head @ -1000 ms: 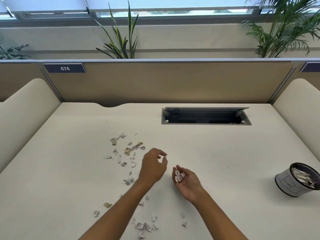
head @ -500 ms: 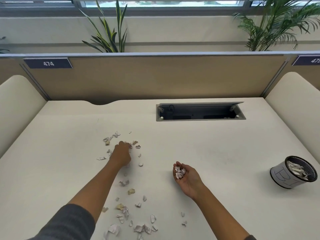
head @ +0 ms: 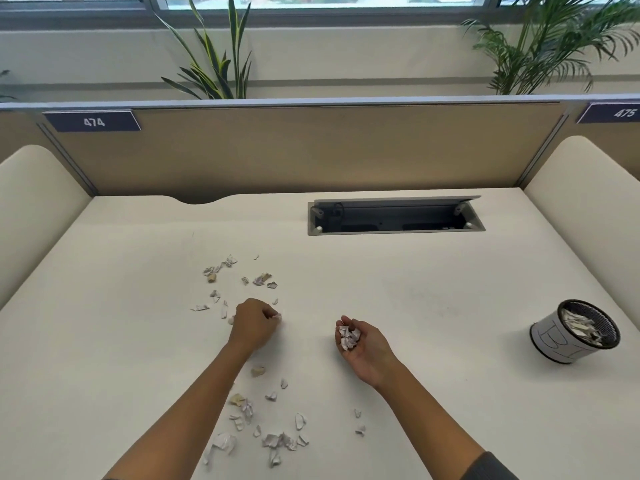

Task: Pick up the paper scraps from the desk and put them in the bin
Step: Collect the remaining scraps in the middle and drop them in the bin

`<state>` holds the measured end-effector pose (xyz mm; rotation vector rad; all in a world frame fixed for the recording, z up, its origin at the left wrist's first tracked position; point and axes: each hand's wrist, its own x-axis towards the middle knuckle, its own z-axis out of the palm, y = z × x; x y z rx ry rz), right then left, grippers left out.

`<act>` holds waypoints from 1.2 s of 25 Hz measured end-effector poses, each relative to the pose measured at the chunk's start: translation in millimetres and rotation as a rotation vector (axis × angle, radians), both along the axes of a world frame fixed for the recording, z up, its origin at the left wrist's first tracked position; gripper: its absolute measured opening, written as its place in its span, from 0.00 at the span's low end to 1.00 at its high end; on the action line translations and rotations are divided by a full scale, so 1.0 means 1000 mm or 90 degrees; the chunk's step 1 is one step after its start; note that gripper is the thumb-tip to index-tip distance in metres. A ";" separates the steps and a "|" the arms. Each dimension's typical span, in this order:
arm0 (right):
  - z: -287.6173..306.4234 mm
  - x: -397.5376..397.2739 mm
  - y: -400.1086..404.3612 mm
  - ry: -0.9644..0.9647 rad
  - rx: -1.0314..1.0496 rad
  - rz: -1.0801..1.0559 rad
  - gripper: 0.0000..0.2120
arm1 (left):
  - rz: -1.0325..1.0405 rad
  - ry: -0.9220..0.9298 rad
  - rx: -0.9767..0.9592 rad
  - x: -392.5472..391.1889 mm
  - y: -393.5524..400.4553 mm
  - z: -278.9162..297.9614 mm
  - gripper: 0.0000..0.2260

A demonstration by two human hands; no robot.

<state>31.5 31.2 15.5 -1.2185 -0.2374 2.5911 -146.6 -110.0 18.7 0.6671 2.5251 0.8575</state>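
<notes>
Fingers (head: 273, 315) hide a pinched scrap (head: 278, 317).

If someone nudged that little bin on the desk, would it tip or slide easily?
Probably yes. The bin looks small and already leans, so it may be light and tip. It holds only paper scraps, adding little weight, so a nudge could slide it.

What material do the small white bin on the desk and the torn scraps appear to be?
The small white bin looks like dark metal mesh, seen at its rim, wrapped in matte white paper with hand-drawn letters. The torn scraps look like thin, crumpled matte paper, mostly white, a few tan.
</notes>
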 end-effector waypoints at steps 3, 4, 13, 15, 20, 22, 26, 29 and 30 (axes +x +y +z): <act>0.002 0.002 -0.007 -0.008 0.006 0.028 0.12 | -0.046 -0.041 0.046 0.035 0.012 0.016 0.03; 0.003 0.003 -0.009 -0.009 0.006 0.035 0.12 | -0.068 -0.045 0.054 0.047 0.019 0.022 0.03; 0.003 0.025 -0.005 -0.003 0.052 0.054 0.17 | -0.179 -0.044 0.043 0.129 0.065 0.040 0.04; 0.002 0.032 0.002 0.010 0.063 0.049 0.13 | -0.164 -0.060 0.085 0.138 0.072 0.044 0.05; -0.001 0.049 0.020 0.029 0.028 -0.013 0.10 | -0.094 -0.096 0.166 0.141 0.089 0.051 0.02; 0.001 0.058 0.029 0.041 -0.008 -0.053 0.11 | -0.057 -0.098 0.182 0.139 0.094 0.045 0.04; 0.008 0.078 0.052 0.060 -0.031 -0.100 0.11 | -0.110 -0.077 0.104 0.137 0.099 0.017 0.10; 0.019 0.099 0.082 0.072 -0.011 -0.148 0.12 | -0.197 -0.102 -0.005 0.137 0.097 -0.005 0.24; 0.024 0.107 0.094 0.074 0.002 -0.162 0.12 | -0.215 -0.114 -0.035 0.136 0.097 -0.010 0.29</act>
